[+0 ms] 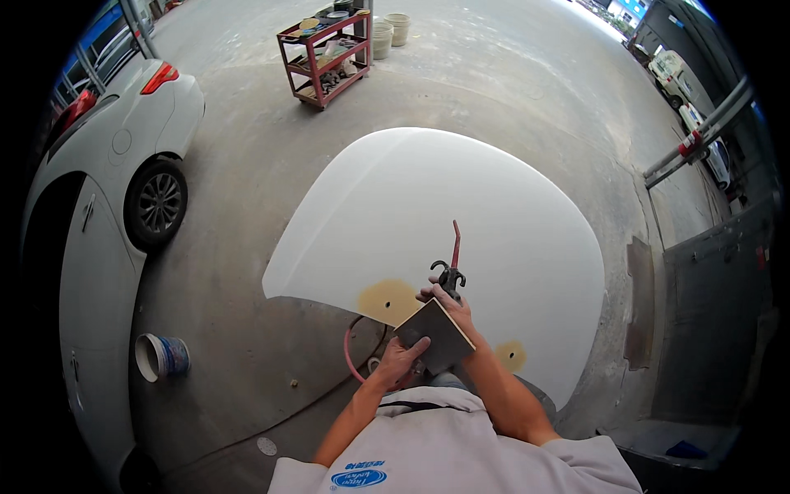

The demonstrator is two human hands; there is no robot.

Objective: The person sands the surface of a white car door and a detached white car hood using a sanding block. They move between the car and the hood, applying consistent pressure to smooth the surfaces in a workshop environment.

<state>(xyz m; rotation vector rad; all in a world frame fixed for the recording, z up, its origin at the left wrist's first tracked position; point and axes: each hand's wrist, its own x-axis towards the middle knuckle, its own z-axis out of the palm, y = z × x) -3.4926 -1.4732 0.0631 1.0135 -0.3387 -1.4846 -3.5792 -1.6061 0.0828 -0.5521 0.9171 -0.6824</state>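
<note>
My left hand [397, 362] is closed on the near left edge of a flat, square sanding board [436, 339], its thumb lying over the dark grey face. A pale edge shows along the board's sides. My right hand [457, 311], partly hidden behind the board, grips an air blow gun [450, 278] with a black body and a thin red nozzle pointing away from me. Both hands are over the near edge of a large white car hood panel [461, 181]. A yellowish patch [380, 295] with a dark hole is left of the board, and a smaller patch [504, 352] is on the right.
A red hose [349, 350] curls below the panel's near edge. At left stands a white car [140, 123], with a bucket [160, 357] lying near it. A red tool cart [325, 58] and pale buckets [397, 30] stand at the back. Metal pipes [699, 136] are on the right.
</note>
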